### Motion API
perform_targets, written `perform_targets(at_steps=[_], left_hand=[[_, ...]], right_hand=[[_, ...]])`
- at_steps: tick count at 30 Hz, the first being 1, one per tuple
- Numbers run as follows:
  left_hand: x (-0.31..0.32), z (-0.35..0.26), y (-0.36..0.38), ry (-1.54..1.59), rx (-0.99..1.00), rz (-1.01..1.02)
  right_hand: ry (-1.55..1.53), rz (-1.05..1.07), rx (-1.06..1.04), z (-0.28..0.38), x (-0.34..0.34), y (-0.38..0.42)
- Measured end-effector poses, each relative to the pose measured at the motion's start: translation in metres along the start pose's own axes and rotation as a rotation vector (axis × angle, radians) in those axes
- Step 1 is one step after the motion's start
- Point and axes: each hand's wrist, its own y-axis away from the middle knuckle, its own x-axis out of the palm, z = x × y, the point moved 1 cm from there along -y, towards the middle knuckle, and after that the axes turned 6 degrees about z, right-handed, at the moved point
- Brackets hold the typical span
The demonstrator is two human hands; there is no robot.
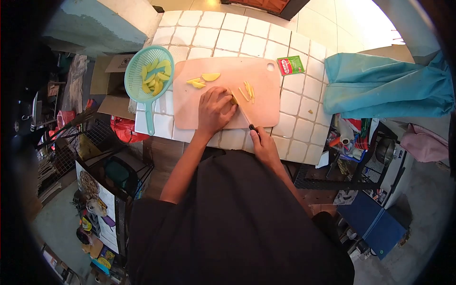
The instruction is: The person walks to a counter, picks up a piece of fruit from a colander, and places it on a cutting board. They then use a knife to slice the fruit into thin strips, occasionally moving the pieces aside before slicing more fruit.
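A pink cutting board [190,111] lies on the white tiled counter. My left hand [216,110] is closed on a yellow-green piece [233,100], mostly hidden by the fingers, near the board's middle. Wrapped round the dark handle of a knife [244,113] is my right hand [265,145], at the board's front edge. The blade points away from me, right beside the fingertips of my left hand. Thin cut strips [250,91] lie to the right of the blade. Several yellow wedges [211,76] rest on the board's upper left.
A mint-green strainer [148,118] with several wedges inside stands left of the board. Beyond the board's upper right corner lies a green and red packet [290,65]. Blue cloth [380,85] hangs at the counter's right side. A cardboard box [114,85] is at the left.
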Motion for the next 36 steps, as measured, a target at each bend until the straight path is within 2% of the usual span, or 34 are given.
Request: perform_targets(at_steps=[10,25,30,34,36], left_hand=[[-0.001,-0.004,0.001,-0.051,0.133,-0.015],[-0.001,-0.005,0.001,-0.032,0.111,0.011],[0.000,-0.005,0.000,-0.038,0.115,0.008],[0.000,-0.004,0.000,-0.048,0.118,-0.020],[-0.001,-0.005,0.001,-0.056,0.117,-0.020]], right_hand=[[0.076,0.020,-0.046,0.000,0.002,-0.001],[0.162,0.019,-0.014,0.010,0.007,-0.008],[0.299,0.015,0.014,0.015,0.003,-0.012],[0.278,0.003,0.078,0.003,-0.003,0.007],[0.165,0.003,0.092,-0.007,-0.003,0.009]])
